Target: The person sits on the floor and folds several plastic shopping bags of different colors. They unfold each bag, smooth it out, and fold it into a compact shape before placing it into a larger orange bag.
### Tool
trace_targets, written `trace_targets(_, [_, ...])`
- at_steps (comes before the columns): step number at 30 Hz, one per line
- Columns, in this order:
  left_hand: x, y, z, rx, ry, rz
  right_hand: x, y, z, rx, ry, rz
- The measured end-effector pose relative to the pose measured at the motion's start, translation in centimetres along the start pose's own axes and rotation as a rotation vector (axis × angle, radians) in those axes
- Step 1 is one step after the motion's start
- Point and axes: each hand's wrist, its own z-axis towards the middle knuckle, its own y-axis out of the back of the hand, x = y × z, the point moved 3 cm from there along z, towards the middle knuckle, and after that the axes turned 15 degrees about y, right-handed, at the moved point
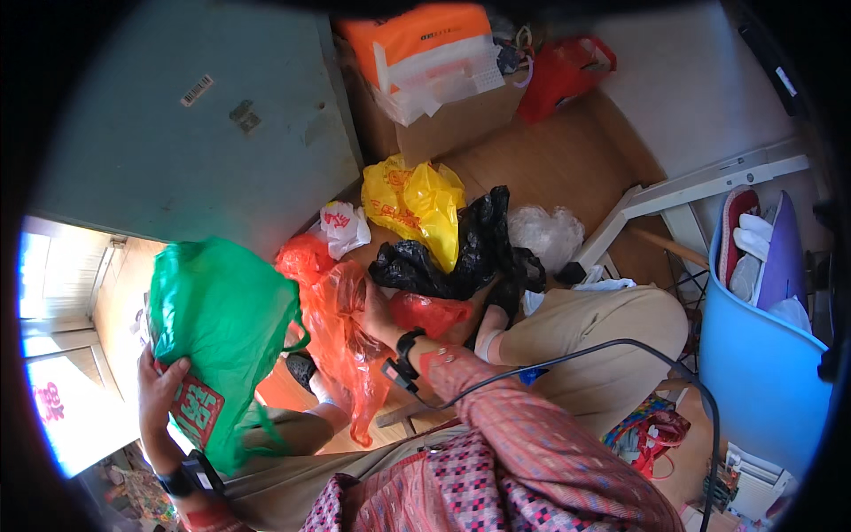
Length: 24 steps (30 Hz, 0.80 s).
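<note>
My left hand (pixel 159 386) grips the edge of a green plastic bag (pixel 219 306) at the left, thumb on its near side. A red panel (pixel 196 409) with green writing shows beside that thumb. Below the bag's puffed body, its handles hang loose. My right hand (pixel 375 312) holds a translucent orange-red plastic bag (pixel 342 332), which drapes down between my legs; my fingertips are partly hidden by the film. Just beyond lie a black plastic bag (pixel 439 266), a yellow bag (pixel 415 203) with red print, a small white bag (pixel 344 226) and another red bag (pixel 429 312).
A clear crumpled bag (pixel 545 233) lies near a white metal frame (pixel 698 183). A blue bin (pixel 764 386) with slippers stands at the right. Behind are a cardboard box (pixel 459 120) and a grey-green panel (pixel 199 146). A black cable (pixel 598 349) arcs over my right leg.
</note>
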Motion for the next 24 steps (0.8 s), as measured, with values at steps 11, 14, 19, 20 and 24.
trace_targets(11, [-0.1, -5.4, 0.9, 0.014, -0.008, -0.323, 1.2, -2.7, -0.5, 0.439, -0.177, -0.572])
trace_targets(14, [-0.7, -5.9, 1.4, 0.069, -0.026, -0.257, 3.5, 1.6, 1.7, 0.372, 0.021, -0.327])
trace_targets(19, [-2.1, -6.4, 1.3, -0.019, -0.076, -0.127, 5.2, 11.9, 5.4, 0.061, 0.097, -0.315])
trace_targets(20, [-2.4, -7.0, 1.0, 0.019, -0.085, -0.165, 6.0, 13.5, 6.5, 0.018, 0.07, -0.355])
trace_targets(24, [-4.5, -10.1, 0.3, 0.081, -0.036, -0.156, 11.9, 16.8, 10.6, 0.135, -0.23, 0.35])
